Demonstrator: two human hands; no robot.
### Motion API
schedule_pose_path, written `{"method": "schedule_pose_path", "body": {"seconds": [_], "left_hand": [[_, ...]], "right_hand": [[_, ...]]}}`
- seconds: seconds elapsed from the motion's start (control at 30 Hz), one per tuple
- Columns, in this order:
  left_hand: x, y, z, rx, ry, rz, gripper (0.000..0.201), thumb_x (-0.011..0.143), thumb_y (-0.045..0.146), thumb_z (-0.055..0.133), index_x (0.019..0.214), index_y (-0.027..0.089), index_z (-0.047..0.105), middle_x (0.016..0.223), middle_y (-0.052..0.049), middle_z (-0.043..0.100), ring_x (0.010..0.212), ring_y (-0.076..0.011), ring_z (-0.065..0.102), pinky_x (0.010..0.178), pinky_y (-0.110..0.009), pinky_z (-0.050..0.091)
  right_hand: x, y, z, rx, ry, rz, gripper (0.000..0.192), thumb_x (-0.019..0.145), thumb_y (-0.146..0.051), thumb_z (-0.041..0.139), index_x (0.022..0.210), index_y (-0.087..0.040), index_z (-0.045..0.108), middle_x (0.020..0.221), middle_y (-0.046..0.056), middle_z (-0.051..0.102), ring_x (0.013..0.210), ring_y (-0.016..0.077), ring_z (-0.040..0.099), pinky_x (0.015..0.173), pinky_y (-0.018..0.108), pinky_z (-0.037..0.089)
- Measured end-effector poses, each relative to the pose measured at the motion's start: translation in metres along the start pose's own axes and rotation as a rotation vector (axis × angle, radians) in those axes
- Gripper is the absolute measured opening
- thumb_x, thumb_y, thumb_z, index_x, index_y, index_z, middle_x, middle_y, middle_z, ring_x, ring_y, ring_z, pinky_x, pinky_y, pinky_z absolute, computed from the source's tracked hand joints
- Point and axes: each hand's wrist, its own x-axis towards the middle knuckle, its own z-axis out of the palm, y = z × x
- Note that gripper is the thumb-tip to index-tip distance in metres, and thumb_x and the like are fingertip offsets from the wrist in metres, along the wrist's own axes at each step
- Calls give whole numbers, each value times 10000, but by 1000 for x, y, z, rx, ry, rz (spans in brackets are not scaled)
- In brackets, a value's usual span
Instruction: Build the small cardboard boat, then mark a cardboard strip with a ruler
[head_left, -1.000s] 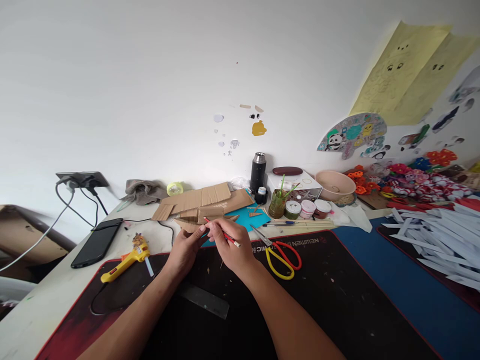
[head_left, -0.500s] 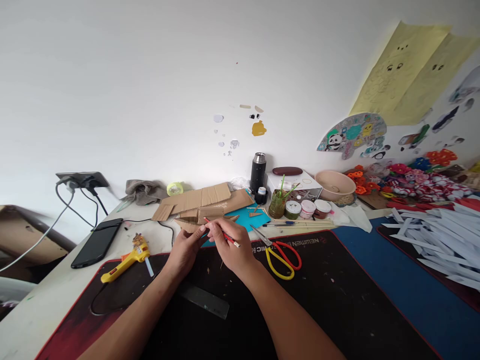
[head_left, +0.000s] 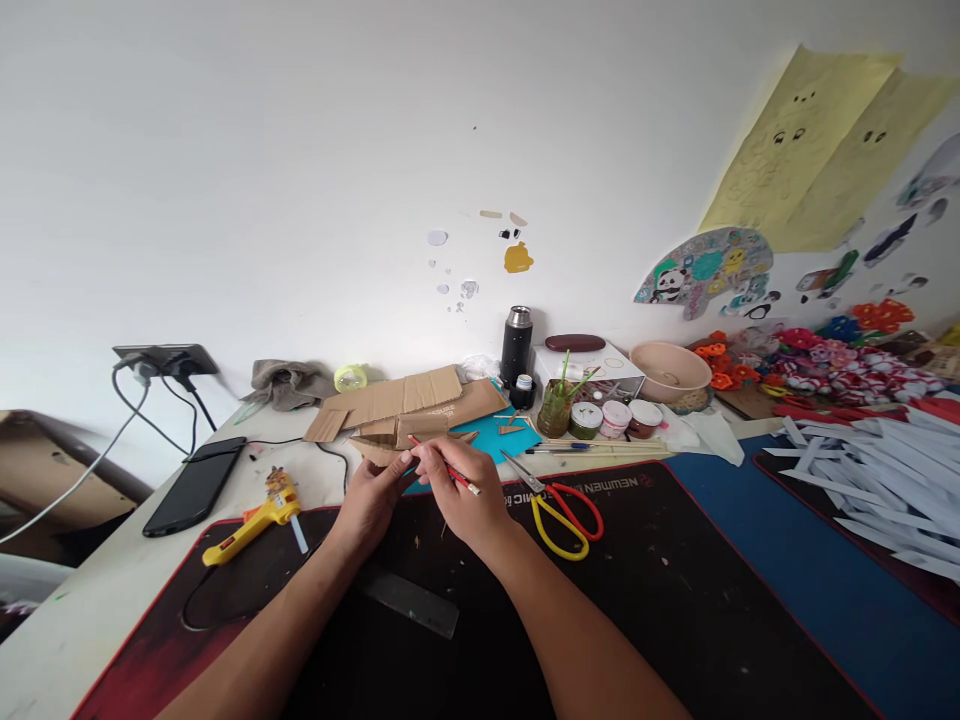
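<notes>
Between my hands is a small folded cardboard piece [head_left: 375, 452] with pointed ends. My left hand [head_left: 373, 500] grips its near edge, thumb on top. In my right hand [head_left: 463, 490] is a red pencil [head_left: 455, 474], its tip side at the cardboard near my left thumb. Part of the cardboard is hidden behind my fingers. Scissors [head_left: 551, 500] with one yellow and one red handle lie right of my right hand. A yellow glue gun [head_left: 259, 522] rests to the left. A dark flat ruler-like strip [head_left: 411, 602] lies on the mat below my hands.
Cardboard sheets [head_left: 420, 392] and a blue sheet [head_left: 517, 443] lie behind my hands. Farther back stand a black flask [head_left: 517, 345], a jar with green stems [head_left: 555, 412] and paint pots [head_left: 616, 418]. A phone [head_left: 195, 487] lies left; white paper strips [head_left: 892, 490] are piled right.
</notes>
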Motion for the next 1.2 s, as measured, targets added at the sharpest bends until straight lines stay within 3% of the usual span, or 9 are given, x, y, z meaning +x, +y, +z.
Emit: {"method": "schedule_pose_path", "body": {"seconds": [1.2], "left_hand": [[-1,1,0,3,-12,3,617,705,470,1078,1184,178,820,1260,-170,857,1299,-434,771,1032,-529,674]], "right_hand": [[-1,1,-1,-19,8,15,400,1207,-459,500,1033,-251,794,880,57,836,770,200,822,721,288,615]]}}
